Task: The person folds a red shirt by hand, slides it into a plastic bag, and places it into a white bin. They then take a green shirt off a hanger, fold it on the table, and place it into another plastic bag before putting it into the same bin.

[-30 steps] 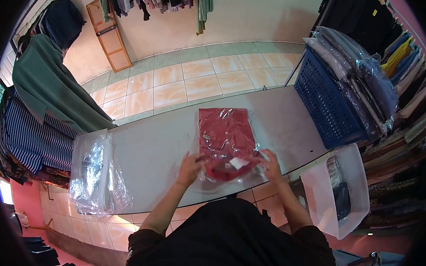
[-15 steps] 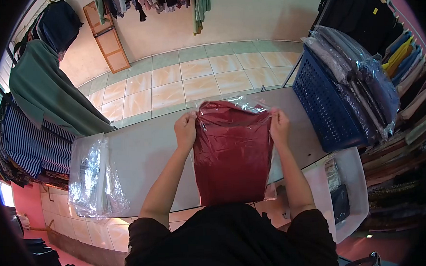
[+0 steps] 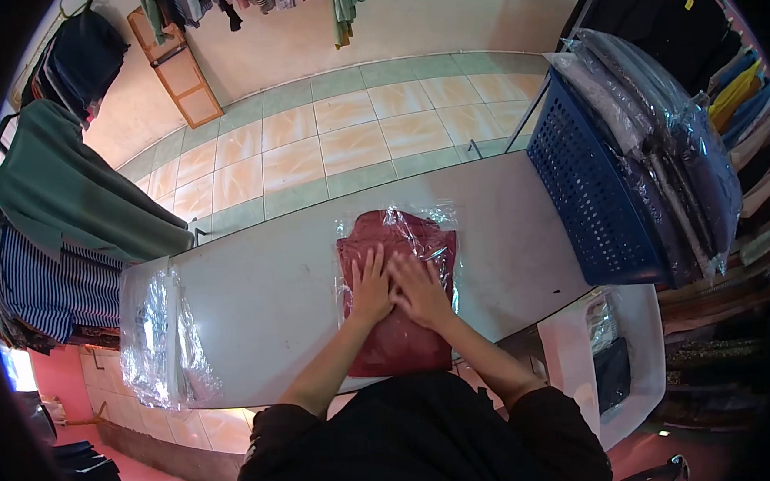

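Note:
A folded dark red garment (image 3: 399,349) lies flat on the grey table (image 3: 258,308), inside a clear plastic bag (image 3: 447,215) whose top end shows past the cloth. My left hand (image 3: 371,292) presses flat on the bagged garment, fingers spread and pointing away from me. Beside it, my right hand (image 3: 420,293) rests on the same bag, also flat with fingers apart and slightly blurred. The thumbs nearly meet at the middle of the garment.
A stack of clear plastic bags (image 3: 159,339) lies at the table's left end. On the right stands a blue basket (image 3: 587,186) heaped with bagged clothes (image 3: 657,122). A white bin (image 3: 648,357) sits below it. Hanging clothes (image 3: 77,187) flank the left side.
The bagged garment has gone from being held up by its top corners to lying on the table. Both hands have let go of the corners and moved inward onto its surface.

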`<state>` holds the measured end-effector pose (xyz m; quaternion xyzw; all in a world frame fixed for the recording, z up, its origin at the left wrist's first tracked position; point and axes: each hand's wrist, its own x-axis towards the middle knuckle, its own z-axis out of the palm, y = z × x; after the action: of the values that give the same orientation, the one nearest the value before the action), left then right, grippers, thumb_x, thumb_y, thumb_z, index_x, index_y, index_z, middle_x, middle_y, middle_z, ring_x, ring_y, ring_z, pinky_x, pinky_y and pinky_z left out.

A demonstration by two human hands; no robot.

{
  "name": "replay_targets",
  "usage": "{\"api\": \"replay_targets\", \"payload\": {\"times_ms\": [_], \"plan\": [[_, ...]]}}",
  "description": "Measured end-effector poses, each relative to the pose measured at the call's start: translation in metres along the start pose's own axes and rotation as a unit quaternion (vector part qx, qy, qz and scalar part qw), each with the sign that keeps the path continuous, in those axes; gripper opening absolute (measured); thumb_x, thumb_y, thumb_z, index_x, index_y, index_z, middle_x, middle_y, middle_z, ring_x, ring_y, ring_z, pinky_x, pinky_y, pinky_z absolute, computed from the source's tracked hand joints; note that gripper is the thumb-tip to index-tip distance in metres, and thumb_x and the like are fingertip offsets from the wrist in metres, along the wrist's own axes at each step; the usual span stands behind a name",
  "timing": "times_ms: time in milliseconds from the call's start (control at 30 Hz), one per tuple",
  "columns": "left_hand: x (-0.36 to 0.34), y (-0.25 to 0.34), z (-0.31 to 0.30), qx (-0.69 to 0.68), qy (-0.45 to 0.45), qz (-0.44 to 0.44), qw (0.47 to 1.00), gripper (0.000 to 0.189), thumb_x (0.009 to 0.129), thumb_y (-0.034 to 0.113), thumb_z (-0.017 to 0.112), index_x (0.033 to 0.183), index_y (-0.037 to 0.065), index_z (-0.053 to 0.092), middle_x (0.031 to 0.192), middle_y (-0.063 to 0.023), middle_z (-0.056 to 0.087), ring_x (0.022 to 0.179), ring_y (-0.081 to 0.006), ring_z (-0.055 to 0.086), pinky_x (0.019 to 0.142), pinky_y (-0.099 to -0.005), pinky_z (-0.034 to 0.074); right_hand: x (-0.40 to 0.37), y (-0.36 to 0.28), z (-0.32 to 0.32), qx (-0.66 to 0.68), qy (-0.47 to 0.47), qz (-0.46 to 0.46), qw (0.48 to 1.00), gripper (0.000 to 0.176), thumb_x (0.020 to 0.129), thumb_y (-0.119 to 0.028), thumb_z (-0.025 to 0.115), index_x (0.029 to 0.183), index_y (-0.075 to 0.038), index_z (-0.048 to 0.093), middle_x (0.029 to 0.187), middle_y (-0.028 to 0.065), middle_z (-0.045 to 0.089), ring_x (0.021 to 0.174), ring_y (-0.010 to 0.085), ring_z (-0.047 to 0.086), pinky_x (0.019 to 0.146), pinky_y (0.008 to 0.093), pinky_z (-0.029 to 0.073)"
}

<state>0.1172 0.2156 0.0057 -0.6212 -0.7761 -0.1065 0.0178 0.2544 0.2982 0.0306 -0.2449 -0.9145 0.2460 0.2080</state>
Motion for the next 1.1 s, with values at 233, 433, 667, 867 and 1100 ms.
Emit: {"api": "replay_targets", "payload": {"times_ms": [233, 433, 667, 867, 1100], "plan": [[0.000, -0.039, 0.004, 0.000, 0.053, -0.203, 0.978, 0.066, 0.079, 0.047, 0.048, 0.130, 0.008, 0.031, 0.136, -0.0169, 0.025, 0.126, -0.0311, 0.022, 0.100, -0.0526, 0.014, -0.008, 0.070, 0.003, -0.169, 0.103, 0.224, 0.954, 0.072, 0.075, -0.043, 0.058, 0.126, 0.000, 0.032, 0.127, 0.0246, 0.035, 0.122, 0.0333, 0.029, 0.099, 0.0449, 0.023], [0.011, -0.076, 0.024, -0.391, 0.046, -0.339, 0.854, 0.047, 0.070, 0.028, 0.069, 0.102, -0.001, 0.050, 0.094, -0.0142, 0.056, 0.088, -0.0258, 0.053, 0.080, -0.0361, 0.041, 0.002, 0.055, 0.015, 0.375, 0.141, 0.415, 0.817, 0.066, 0.066, -0.022, 0.074, 0.114, 0.008, 0.041, 0.101, 0.0165, 0.057, 0.087, 0.0207, 0.058, 0.071, 0.0350, 0.049], [0.012, -0.033, -0.063, -0.670, 0.085, -0.193, 0.712, 0.043, 0.076, 0.009, 0.065, 0.112, 0.002, 0.043, 0.100, -0.0073, 0.055, 0.087, -0.0168, 0.054, 0.079, -0.0276, 0.042, -0.039, -0.005, -0.069, 0.689, 0.128, 0.365, 0.613, 0.047, 0.066, -0.004, 0.071, 0.108, -0.004, 0.050, 0.095, 0.0070, 0.059, 0.085, 0.0177, 0.057, 0.079, 0.0342, 0.046], [0.002, 0.018, -0.117, -0.735, -0.007, -0.113, 0.669, 0.027, 0.079, 0.012, 0.063, 0.100, 0.001, 0.052, 0.090, -0.0040, 0.058, 0.079, -0.0113, 0.054, 0.073, -0.0240, 0.043, -0.110, -0.054, -0.096, 0.488, 0.285, 0.193, 0.802, 0.054, 0.070, -0.012, 0.071, 0.116, -0.002, 0.043, 0.107, 0.0050, 0.052, 0.100, 0.0165, 0.049, 0.089, 0.0313, 0.039], [0.011, 0.073, -0.118, -0.703, -0.090, 0.002, 0.705, 0.036, 0.077, 0.017, 0.065, 0.105, 0.001, 0.050, 0.095, -0.0053, 0.057, 0.082, -0.0114, 0.053, 0.075, -0.0244, 0.042, -0.184, -0.073, -0.125, 0.424, 0.438, 0.274, 0.744, 0.048, 0.073, -0.009, 0.069, 0.114, -0.004, 0.045, 0.105, 0.0050, 0.055, 0.096, 0.0133, 0.051, 0.086, 0.0294, 0.041]]}}
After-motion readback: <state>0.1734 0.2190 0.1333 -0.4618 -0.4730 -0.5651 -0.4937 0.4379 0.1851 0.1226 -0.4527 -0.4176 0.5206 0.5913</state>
